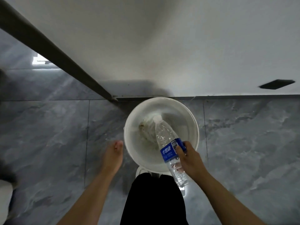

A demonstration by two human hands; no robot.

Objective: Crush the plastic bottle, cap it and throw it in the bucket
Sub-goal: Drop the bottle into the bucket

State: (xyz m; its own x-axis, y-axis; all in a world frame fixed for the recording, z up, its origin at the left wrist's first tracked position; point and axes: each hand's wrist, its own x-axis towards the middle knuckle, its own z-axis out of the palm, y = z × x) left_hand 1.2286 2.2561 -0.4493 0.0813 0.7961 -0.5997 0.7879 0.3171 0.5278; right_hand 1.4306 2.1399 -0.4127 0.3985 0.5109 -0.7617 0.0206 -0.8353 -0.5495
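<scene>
Right hand (189,159) grips bottle (168,143) at label | light, thin-walled, slippery | capped, over bucket (129,127) | left hand (113,156) empty, open.

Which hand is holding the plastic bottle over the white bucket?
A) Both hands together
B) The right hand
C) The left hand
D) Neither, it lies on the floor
B: the right hand grips the plastic bottle at its blue label, cap end over the bucket, while the left hand hangs empty beside it.
</scene>
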